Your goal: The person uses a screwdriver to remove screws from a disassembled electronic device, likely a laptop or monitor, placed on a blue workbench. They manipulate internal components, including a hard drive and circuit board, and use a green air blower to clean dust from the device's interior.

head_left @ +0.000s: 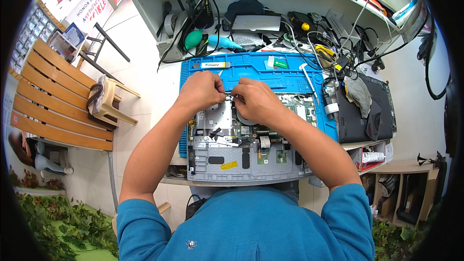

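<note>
An opened grey laptop base (203, 171) lies on a blue repair mat (251, 70), its circuit boards and metal parts exposed. My left hand (202, 88) is over the far left part of it, thumb and fingers pinched together at the far edge. Close beside it, my right hand (258, 100) has its fingers curled together above a round fan (246, 117). Whatever either hand pinches is too small or hidden to make out. A silver metal plate (219, 117) shows below my left hand, and a strip of yellow tape (229, 165) sits on the near part of the base.
At the right lies a black laptop (350, 121) with a grey cloth (357, 94) on it. A white brush (309, 81) rests on the mat. Behind stand a green rubber blower (193, 39), a light-blue bottle (223, 42) and tangled cables. A slatted wooden bench (58, 101) is at left.
</note>
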Demonstrator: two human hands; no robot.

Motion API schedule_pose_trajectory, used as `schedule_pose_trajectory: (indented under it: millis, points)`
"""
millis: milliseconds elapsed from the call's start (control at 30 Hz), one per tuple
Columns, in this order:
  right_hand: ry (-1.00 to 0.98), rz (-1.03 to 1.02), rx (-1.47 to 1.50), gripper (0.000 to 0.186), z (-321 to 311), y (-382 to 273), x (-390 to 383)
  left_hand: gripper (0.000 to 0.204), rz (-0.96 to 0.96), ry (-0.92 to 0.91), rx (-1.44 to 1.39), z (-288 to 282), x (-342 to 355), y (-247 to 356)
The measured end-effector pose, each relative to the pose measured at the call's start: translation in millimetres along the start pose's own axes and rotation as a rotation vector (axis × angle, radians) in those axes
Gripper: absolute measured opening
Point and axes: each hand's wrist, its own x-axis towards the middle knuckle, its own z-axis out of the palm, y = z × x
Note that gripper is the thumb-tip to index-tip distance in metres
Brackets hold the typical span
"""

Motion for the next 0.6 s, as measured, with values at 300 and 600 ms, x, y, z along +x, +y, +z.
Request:
schedule_pose_trajectory:
  millis: [300,600]
  points:
    - [-0.024,-0.134,0.022,0.017,0,11,6,0.010,-0.031,-0.025,-0.003,-2,2,1]
    - [-0.178,-0.300,-0.269,0.018,-9,13,7,0.011,-0.020,-0.026,-0.009,-3,3,0]
